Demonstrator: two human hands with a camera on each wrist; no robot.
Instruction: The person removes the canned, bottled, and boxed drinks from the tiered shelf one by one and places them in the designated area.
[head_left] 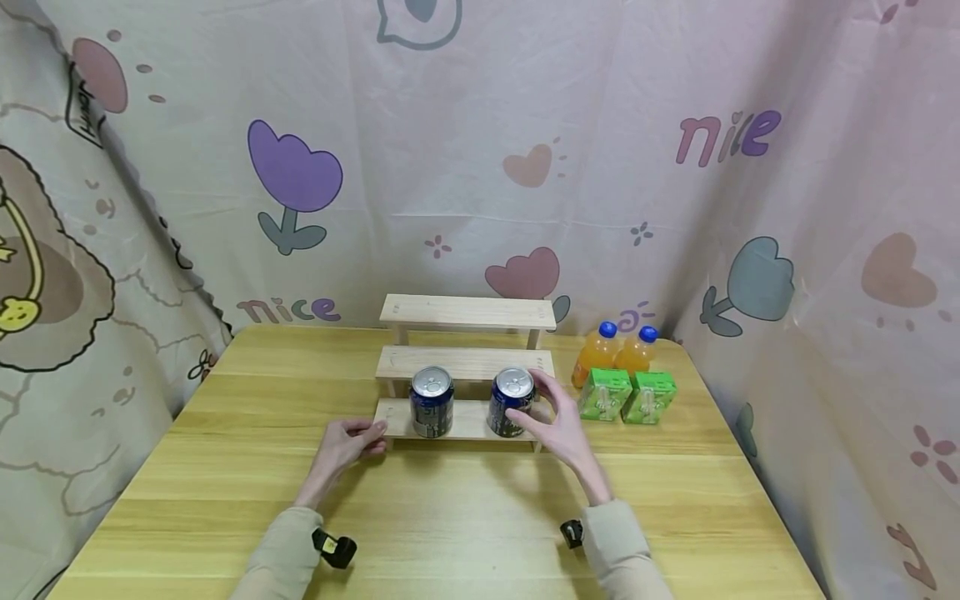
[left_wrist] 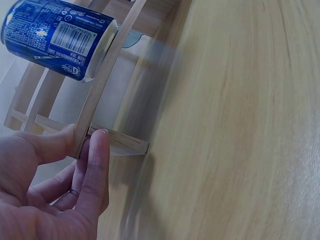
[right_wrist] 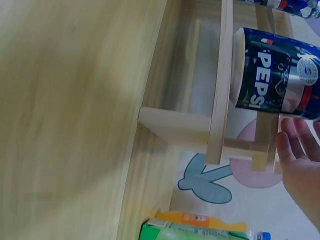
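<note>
while the left hand (head_left: 347, 446) pinches the left end of the wooden rack (head_left: 465, 361), the left can (head_left: 432, 410) stands on its lowest step, apparently placed. beside it, the right can (head_left: 502, 400) stands on the same step, the right hand (head_left: 558, 425) curled round it; its placing seems nearly complete. farther right, two bottles (head_left: 596, 356) and two cartons (head_left: 606, 395) stand on the counter (head_left: 465, 517), unshelved. the cartons hide the bottles' lower parts; the right wrist view does not show the right thumb.
</note>
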